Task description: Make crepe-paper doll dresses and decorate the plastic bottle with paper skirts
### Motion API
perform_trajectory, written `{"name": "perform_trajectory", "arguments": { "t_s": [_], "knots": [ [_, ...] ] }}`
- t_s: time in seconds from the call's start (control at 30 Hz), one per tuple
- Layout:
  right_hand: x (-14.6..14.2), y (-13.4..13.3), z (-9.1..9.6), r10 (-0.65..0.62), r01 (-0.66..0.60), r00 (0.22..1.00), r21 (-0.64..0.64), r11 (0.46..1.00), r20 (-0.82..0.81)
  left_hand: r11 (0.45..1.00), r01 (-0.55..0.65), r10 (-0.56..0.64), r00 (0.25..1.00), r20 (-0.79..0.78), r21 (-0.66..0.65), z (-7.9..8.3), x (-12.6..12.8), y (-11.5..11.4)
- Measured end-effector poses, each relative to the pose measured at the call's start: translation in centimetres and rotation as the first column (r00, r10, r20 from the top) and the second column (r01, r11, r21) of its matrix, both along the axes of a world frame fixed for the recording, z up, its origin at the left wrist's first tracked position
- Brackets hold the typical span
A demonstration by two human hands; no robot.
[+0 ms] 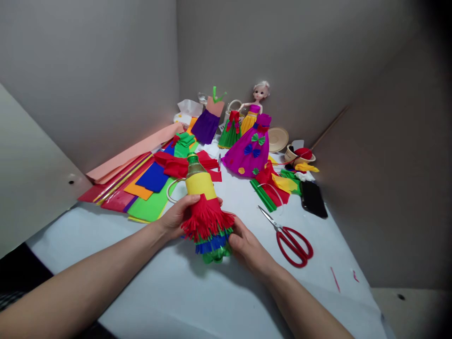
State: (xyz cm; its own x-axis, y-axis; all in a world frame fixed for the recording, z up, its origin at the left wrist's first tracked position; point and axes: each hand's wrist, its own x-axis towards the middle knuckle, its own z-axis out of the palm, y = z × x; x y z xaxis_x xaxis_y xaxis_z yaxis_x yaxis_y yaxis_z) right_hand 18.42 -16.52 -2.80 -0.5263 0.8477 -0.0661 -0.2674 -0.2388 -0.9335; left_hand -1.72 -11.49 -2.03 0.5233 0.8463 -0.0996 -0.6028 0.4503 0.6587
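Observation:
A green plastic bottle point(201, 186) is held between my two hands, tilted with its capped neck pointing away. Yellow paper wraps its upper body. Below that hang fringed layers of red, green and blue paper, and the clear green base shows at the near end. My left hand point(179, 215) grips its left side, thumb on the red paper and the other fingers mostly hidden behind. My right hand point(243, 241) closes round the lower right side by the fringe. To the right, scissors with red handles point(294, 247) lie on the white-covered table point(169, 292), blades slightly apart.
Coloured paper sheets point(150, 202) and rolls are spread at the left. Behind stand a doll point(260, 94) and paper dresses, including a purple dress point(243, 150). A black phone point(314, 199) and a bowl point(300, 154) lie at the right. Grey panels point(106, 70) enclose the table.

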Motion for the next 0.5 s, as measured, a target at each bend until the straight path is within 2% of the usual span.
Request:
{"name": "perform_trajectory", "arguments": {
  "t_s": [0.1, 0.23, 0.3, 0.37, 0.5],
  "knots": [
    [-0.1, 0.1, 0.0, -0.07, 0.071, 0.997, -0.035, 0.997, 0.024, 0.998, -0.058, 0.059, 0.998, 0.001, -0.036, 0.2, 0.2, 0.0],
    [-0.5, 0.2, 0.3, -0.224, 0.226, 0.974, -0.144, 0.963, 0.033, 0.963, -0.263, 0.263, 0.965, -0.01, -0.063, 0.8, 0.6, 0.3],
    [-0.5, 0.3, 0.3, -0.298, 0.301, 0.953, -0.139, 0.943, 0.042, 0.934, -0.353, 0.352, 0.935, -0.031, -0.056, 1.1, 0.7, 0.5],
    [-0.5, 0.4, 0.3, -0.32, 0.325, 0.945, -0.102, 0.94, 0.061, 0.913, -0.404, 0.401, 0.914, -0.055, -0.054, 1.2, 0.7, 0.7],
    [-0.4, 0.5, 0.2, -0.283, 0.287, 0.957, -0.086, 0.954, 0.063, 0.906, -0.42, 0.416, 0.906, -0.079, -0.047, 1.0, 0.9, 0.8]
  ]
}}
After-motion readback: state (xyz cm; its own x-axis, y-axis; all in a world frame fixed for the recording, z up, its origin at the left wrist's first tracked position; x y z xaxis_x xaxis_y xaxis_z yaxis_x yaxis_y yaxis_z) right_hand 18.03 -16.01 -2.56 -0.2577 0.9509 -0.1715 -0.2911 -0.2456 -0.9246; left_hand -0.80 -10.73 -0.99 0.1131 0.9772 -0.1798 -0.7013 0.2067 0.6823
